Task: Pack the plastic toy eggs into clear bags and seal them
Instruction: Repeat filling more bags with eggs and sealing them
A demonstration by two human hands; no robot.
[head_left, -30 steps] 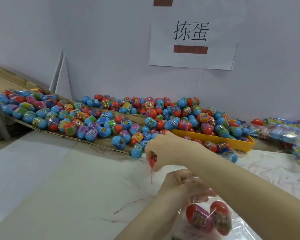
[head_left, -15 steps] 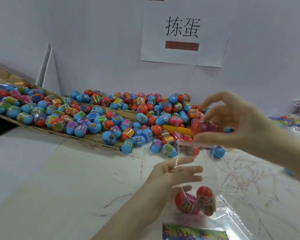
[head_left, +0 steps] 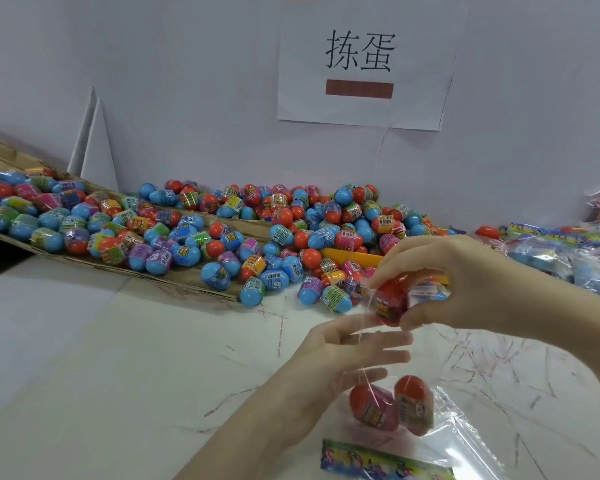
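two hands [head_left: 454, 282], one clear bag [head_left: 465, 441], two bagged eggs [head_left: 392, 407], one paper sign [head_left: 364, 60]

— Where is there room to pass?
— The white desk [head_left: 84, 358] lies bare on the left and near side, right up to the cardboard tray [head_left: 187, 284].
— And further back?
— A heap of toy eggs [head_left: 257, 230] runs along the wall; loose ones spill onto the desk.
— The right side?
— Filled bags [head_left: 568, 251] are piled there, and the clear bag [head_left: 465, 427] covers the near right corner.
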